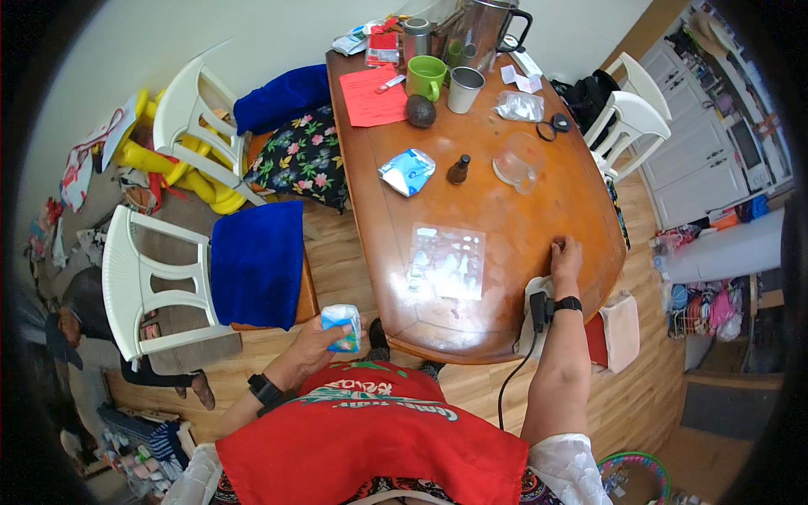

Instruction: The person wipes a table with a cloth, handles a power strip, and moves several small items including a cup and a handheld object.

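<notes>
My left hand (310, 346), in front of the table's near left corner, grips a small blue-and-white soft packet (341, 329). Over the right side of the wooden table (505, 252), my right hand (566, 257) has its fingers curled down near the surface. Something small and dark shows at its fingertips, too small to name. Beside that wrist is a black plug-like device (540, 309) with a cable. A clear plastic sheet (447, 262) lies flat between the hands. Farther back are another blue-and-white packet (407, 172), a small brown bottle (458, 170) and a clear plastic cup (517, 163).
An avocado-like dark fruit (421, 112), green mug (424, 78), white cup (466, 91), large metal jug (483, 35), red paper (372, 96) and clear bag (519, 106) occupy the far end. White chairs (158, 278) flank the table. A person's foot (202, 388) shows at left.
</notes>
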`<state>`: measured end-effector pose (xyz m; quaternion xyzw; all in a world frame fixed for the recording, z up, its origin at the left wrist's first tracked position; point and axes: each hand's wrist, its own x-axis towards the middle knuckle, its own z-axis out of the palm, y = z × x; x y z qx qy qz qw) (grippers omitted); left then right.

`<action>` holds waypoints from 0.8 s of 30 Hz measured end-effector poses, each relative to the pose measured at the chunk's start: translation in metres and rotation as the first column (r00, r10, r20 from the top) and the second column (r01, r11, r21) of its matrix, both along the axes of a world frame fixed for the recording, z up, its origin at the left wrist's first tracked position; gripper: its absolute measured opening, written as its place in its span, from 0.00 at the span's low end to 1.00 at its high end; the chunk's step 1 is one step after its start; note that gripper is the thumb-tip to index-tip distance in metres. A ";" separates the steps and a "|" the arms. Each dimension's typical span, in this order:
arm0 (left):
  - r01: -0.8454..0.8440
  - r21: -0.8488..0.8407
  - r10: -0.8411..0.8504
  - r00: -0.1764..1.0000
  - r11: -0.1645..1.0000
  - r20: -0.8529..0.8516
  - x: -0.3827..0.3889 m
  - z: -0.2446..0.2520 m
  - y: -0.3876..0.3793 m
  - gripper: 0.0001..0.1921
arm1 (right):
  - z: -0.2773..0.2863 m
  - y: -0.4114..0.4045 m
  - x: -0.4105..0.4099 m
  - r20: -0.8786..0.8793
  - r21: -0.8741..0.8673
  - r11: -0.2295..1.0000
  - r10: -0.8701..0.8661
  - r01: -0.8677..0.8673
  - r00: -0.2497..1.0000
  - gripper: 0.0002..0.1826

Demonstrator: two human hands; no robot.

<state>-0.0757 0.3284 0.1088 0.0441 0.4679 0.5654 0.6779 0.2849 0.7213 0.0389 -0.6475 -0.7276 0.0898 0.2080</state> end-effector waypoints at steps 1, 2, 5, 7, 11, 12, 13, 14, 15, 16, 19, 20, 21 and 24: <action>0.010 -0.001 -0.010 1.000 1.000 0.003 -0.002 -0.002 0.002 0.19 | 0.002 -0.003 -0.001 0.003 0.024 0.999 0.022 -0.022 1.000 0.11; 0.024 0.004 -0.024 1.000 1.000 0.003 -0.005 -0.003 0.004 0.19 | 0.003 -0.004 -0.002 0.007 0.047 0.998 0.044 -0.044 0.999 0.11; 0.067 0.007 -0.067 0.998 0.998 0.002 -0.011 -0.003 0.015 0.20 | 0.000 -0.006 0.003 -0.018 0.047 0.999 0.015 -0.015 1.000 0.14; 0.081 0.001 -0.081 0.997 0.997 0.001 -0.015 -0.003 0.018 0.20 | 0.015 -0.015 -0.006 -0.127 -0.020 1.000 0.003 -0.005 0.992 0.13; 0.110 0.004 -0.110 0.994 0.994 0.008 -0.021 -0.006 0.027 0.20 | 0.020 -0.019 -0.001 -0.717 -0.100 0.993 -0.029 -0.061 0.696 0.10; 0.118 0.019 -0.118 0.993 0.993 0.005 -0.022 -0.007 0.029 0.20 | 0.028 -0.025 -0.004 -0.714 -0.099 0.993 -0.031 -0.056 0.699 0.10; 0.118 0.018 -0.118 0.993 0.993 0.010 -0.023 -0.008 0.030 0.20 | 0.044 -0.038 -0.016 -0.898 -0.157 0.977 -0.078 -0.148 0.433 0.09; 0.114 0.012 -0.114 0.993 0.993 0.011 -0.024 -0.009 0.030 0.20 | 0.058 -0.053 -0.030 -0.980 -0.180 0.950 -0.153 -0.253 0.124 0.09; 0.111 0.008 -0.111 0.994 0.994 0.012 -0.024 -0.010 0.032 0.20 | 0.071 -0.068 -0.045 -0.980 -0.182 0.950 -0.154 -0.253 0.127 0.09; 0.110 0.008 -0.110 0.994 0.994 0.015 -0.024 -0.010 0.034 0.20 | 0.084 -0.085 -0.062 -0.979 -0.159 0.925 -0.194 -0.346 -0.068 0.10; 0.139 0.023 -0.139 0.990 0.990 0.008 -0.021 -0.009 0.043 0.20 | 0.087 -0.116 -0.090 -0.872 -0.080 0.864 -0.302 -0.498 -0.384 0.13; 0.147 0.045 -0.148 0.989 0.988 0.008 -0.020 -0.008 0.045 0.20 | 0.086 -0.126 -0.097 -0.814 -0.073 0.839 -0.362 -0.539 -0.454 0.15; 0.163 0.068 -0.164 0.986 0.984 0.010 -0.019 -0.007 0.048 0.20 | 0.086 -0.134 -0.104 -0.788 -0.081 0.833 -0.390 -0.547 -0.477 0.15; 0.185 0.064 -0.187 0.982 0.981 0.021 -0.017 -0.008 0.052 0.20 | 0.089 -0.154 -0.122 -0.658 -0.057 0.797 -0.483 -0.601 -0.578 0.13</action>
